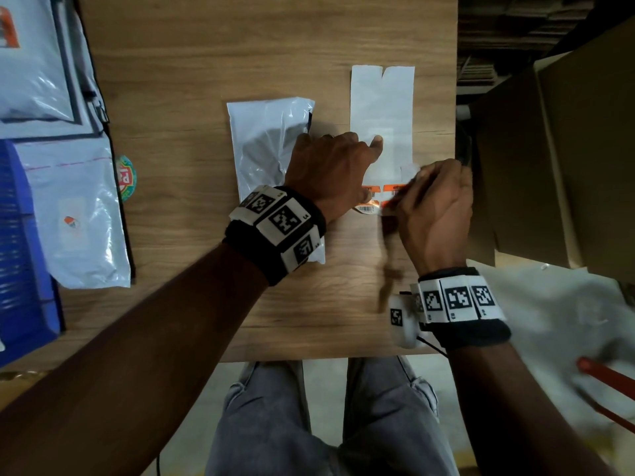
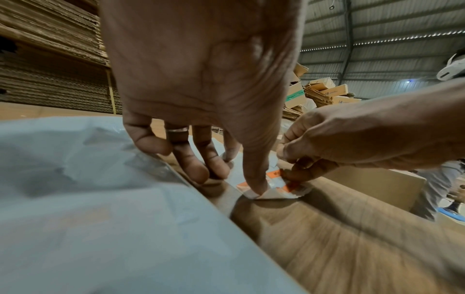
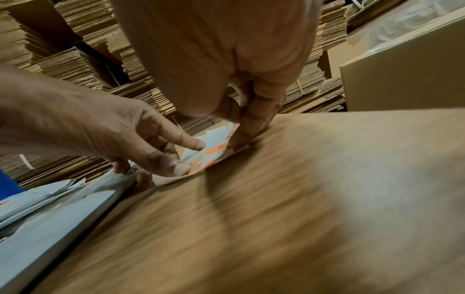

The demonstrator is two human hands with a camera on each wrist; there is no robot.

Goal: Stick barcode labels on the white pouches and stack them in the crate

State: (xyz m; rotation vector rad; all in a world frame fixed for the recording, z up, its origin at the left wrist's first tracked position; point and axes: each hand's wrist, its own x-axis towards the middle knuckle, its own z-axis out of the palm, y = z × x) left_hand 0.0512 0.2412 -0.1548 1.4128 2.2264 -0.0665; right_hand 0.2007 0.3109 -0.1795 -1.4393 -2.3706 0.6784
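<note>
A white pouch [image 1: 268,146] lies flat on the wooden table [image 1: 192,97]. Beside it on the right lies a white label backing sheet [image 1: 381,108], with orange-topped barcode labels [image 1: 393,190] at its near end. My left hand [image 1: 364,166] presses the sheet down with straight fingers, and its thumb [image 2: 256,185] bears on the near corner. My right hand [image 1: 405,192] pinches the edge of one barcode label [image 2: 274,174] on the sheet. In the right wrist view the pinching fingertips [image 3: 239,141] sit on the orange label strip [image 3: 216,150]. That hand is motion-blurred.
A blue crate [image 1: 20,252] stands at the left table edge, with more white pouches [image 1: 79,207] stacked beside and behind it. A large open cardboard box [image 1: 549,149] stands off the table's right side. White plastic bags [image 1: 567,321] lie at the lower right.
</note>
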